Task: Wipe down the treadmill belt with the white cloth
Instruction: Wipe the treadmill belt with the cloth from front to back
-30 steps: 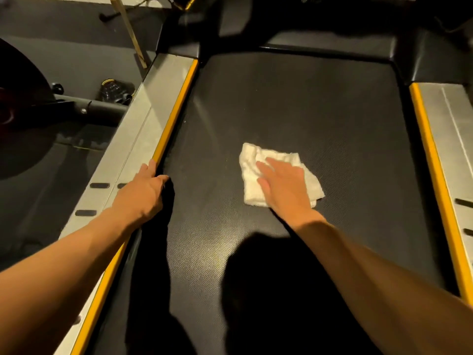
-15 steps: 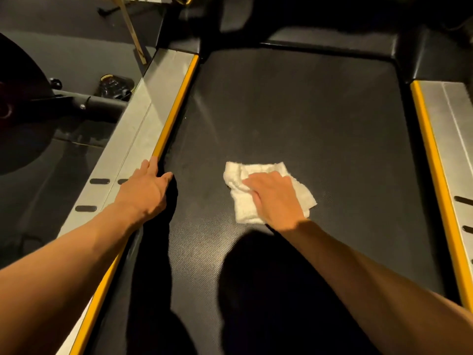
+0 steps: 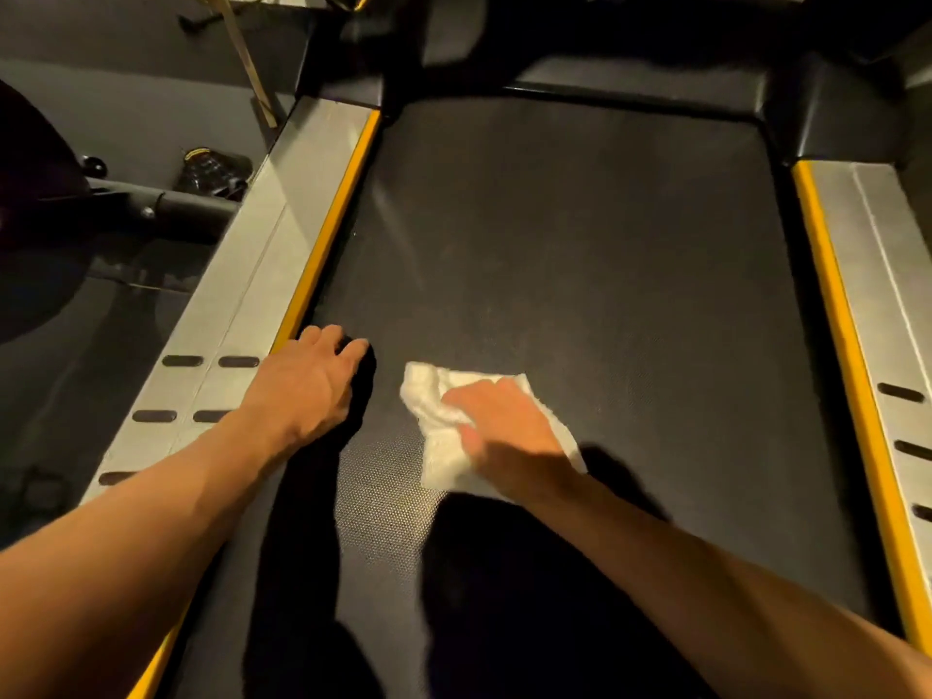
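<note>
Right hand point(image 3: 509, 436) is laid palm-down on the white cloth point(image 3: 439, 464), fingers spread and only slightly bent, nothing pinched. The cloth is pressed flat to the surface so that pressure is spread for wiping. The cloth is seen bunched at its left edge, beyond the fingertips, which suggests a push toward the left. The cloth lies on the treadmill belt point(image 3: 580, 244), in the near half, left of centre, and is partly covered by the hand. Left hand point(image 3: 307, 385) is planted at the belt's left edge, just beside the yellow strip point(image 3: 328, 234), fingers relaxed and nothing held. It is judged to be a brace for the weight leaned forward. The silver side rail point(image 3: 262, 274) lies just outside that strip, and a matching right rail point(image 3: 867, 274) is well apart from both hands. The far belt up to the black motor cover point(image 3: 630, 78) is judged not yet reached in this stroke. A dark bar point(image 3: 166, 209) of another machine is seen on the floor to the left.
</note>
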The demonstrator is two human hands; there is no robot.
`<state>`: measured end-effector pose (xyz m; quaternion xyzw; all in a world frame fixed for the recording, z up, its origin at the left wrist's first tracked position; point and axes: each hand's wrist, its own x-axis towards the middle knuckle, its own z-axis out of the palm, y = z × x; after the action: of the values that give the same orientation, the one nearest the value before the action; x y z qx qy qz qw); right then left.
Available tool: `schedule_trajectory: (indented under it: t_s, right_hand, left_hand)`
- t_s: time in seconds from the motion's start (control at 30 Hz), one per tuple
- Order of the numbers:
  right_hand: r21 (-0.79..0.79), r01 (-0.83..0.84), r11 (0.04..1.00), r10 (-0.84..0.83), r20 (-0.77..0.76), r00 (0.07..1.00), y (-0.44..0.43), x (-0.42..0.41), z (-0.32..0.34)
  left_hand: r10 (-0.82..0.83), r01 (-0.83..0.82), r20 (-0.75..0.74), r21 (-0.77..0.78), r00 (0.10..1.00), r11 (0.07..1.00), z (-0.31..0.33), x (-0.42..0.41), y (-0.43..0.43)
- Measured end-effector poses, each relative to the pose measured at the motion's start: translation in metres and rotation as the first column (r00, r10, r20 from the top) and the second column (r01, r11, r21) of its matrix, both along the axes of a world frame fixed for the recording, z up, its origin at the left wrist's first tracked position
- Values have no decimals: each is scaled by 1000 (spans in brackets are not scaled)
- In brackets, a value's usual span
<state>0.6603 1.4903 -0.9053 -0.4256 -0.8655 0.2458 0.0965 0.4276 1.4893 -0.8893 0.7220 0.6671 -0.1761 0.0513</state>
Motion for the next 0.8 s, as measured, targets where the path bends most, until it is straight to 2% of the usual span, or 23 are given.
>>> schedule_trajectory:
  t_s: [0.03,0.1,0.13,0.2,0.23,0.27,0.3,0.37,0.43,0.47,0.5,0.53,0.6,0.63,0.67,0.7,0.73,0.8]
  right_hand:
    - [-28,-81,996,79,-69,994,-18,-1,-4]
    - [-15,-87,996,86,-44,995,-8,7,-16]
    - [0,24,1000,-24,36,999,11,12,-22]
    - [84,348,934,-356,131,925,50,33,-27]
    - [81,469,879,-476,99,874,62,47,-23]
    - [39,511,858,-513,40,858,63,59,-18]
    - [25,461,887,-461,-3,887,57,68,-14]
    - [-28,202,979,-201,31,979,30,65,-4]
    - [-115,-97,989,104,61,993,8,54,0]
    - [-118,-170,978,180,71,981,7,52,1]
    - [-84,-162,983,168,68,983,9,54,2]
    - [-29,-55,998,56,54,997,14,61,0]
    - [21,280,960,-280,-14,960,32,85,-2]
    - [21,382,924,-382,-1,924,38,96,-5]
    - [73,393,917,-398,83,914,35,102,-6]
    - [138,327,935,-347,168,923,30,105,-9]
    - [168,213,962,-244,190,951,17,100,-5]
    - [145,-26,989,15,73,997,-12,87,4]
  left_hand:
    - [-22,22,3,-1,1000,1000,0,3,0]
    - [-94,94,-40,7,995,996,0,8,-1]
    - [-126,127,-67,2,990,992,1,10,-2]
    - [-165,164,-113,-25,980,986,4,15,-2]
    - [-171,168,-120,-40,978,985,6,18,-2]
    - [-160,155,-101,-56,982,986,8,21,-1]
    - [-133,128,-55,-76,990,989,9,24,0]
    - [-73,78,53,-110,996,991,8,31,1]
    - [-34,51,125,-129,992,990,4,42,-1]
    - [-22,42,143,-137,989,990,3,48,-1]
    - [-17,39,151,-143,988,989,2,53,-1]
    - [-18,41,148,-153,989,987,1,59,0]
    - [-28,52,140,-169,990,984,1,67,3]
    - [-38,62,140,-171,989,983,1,69,5]
    - [-50,74,140,-175,989,982,1,72,8]
    - [-54,80,141,-186,989,979,2,74,10]
    - [-46,74,141,-205,989,976,3,76,12]
    - [-35,63,130,-222,991,973,4,79,14]
